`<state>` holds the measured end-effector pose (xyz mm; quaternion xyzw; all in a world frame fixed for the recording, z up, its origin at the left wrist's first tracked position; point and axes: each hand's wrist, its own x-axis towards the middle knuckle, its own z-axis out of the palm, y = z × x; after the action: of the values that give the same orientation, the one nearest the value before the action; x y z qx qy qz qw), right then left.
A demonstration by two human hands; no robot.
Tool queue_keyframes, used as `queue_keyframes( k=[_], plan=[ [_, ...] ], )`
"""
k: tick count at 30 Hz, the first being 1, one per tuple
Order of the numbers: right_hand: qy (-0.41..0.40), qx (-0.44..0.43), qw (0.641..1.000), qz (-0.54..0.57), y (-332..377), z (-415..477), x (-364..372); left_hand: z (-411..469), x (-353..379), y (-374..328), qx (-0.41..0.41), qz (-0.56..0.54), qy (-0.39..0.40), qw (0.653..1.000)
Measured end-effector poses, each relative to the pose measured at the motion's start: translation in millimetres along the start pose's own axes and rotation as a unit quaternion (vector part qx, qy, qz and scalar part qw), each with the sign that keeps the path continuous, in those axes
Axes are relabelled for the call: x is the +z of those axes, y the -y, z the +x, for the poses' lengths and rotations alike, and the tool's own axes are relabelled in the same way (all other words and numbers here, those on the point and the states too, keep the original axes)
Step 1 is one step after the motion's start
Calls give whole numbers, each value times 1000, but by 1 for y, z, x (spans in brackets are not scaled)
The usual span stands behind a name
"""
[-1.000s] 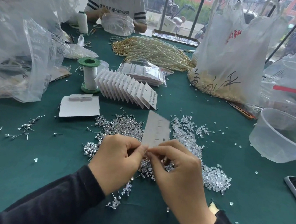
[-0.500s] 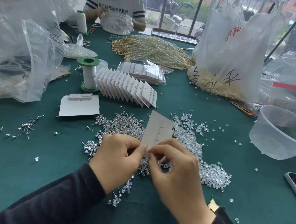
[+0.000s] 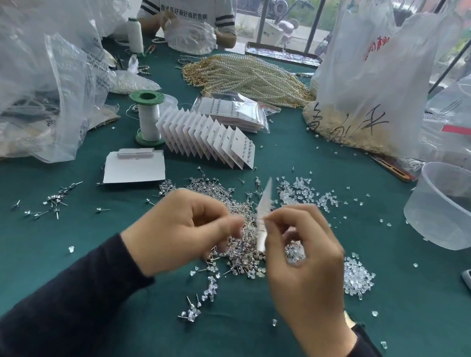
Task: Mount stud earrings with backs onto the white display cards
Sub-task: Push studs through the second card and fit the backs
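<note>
Green cloth-covered table (image 3: 31, 258) carrying the work. Fanned row of finished white display cards (image 3: 208, 136), standing on edge, lies beyond the central heap. Heap of silver stud earrings with metal posts (image 3: 237, 236) is the landmark; a spread of small clear plastic earring backs (image 3: 357, 278) adjoins it on the right. Held over the heap, a single white display card (image 3: 263, 210) is seen nearly edge-on, upright and tilted, its top blurred. Right hand (image 3: 304, 261), in a dark sleeve, rises from the near side of the heap; its thumb and forefinger are pressed together on the card's lower edge, the remaining fingers curled beneath. Left hand (image 3: 182, 231) hovers just left of the card, above the heap, fingers bunched together at the tips; whether they pinch a stud cannot be told, owing to blur.
</note>
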<state>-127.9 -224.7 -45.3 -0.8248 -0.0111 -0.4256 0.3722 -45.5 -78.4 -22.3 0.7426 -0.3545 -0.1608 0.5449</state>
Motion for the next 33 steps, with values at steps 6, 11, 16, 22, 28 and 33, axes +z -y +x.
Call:
queue_keyframes(
  k=[6,11,16,22,28,33],
  plan=[
    [-38,109,984,136,-1,5,-12,-5,-11,10,-18,223,170,960],
    [-50,197,948,245,-4,9,-15,-3,-19,9,-11,248,111,962],
    [-63,295,900,315,-8,11,-15,4,-54,25,-150,384,-166,896],
    [-42,339,867,363,-6,12,-16,9,-56,37,-191,408,-103,887],
    [-2,396,788,471,-6,16,-19,8,-58,34,-152,388,-140,898],
    [70,448,712,537,-4,14,-17,6,-42,13,-48,74,-141,986]
  ],
)
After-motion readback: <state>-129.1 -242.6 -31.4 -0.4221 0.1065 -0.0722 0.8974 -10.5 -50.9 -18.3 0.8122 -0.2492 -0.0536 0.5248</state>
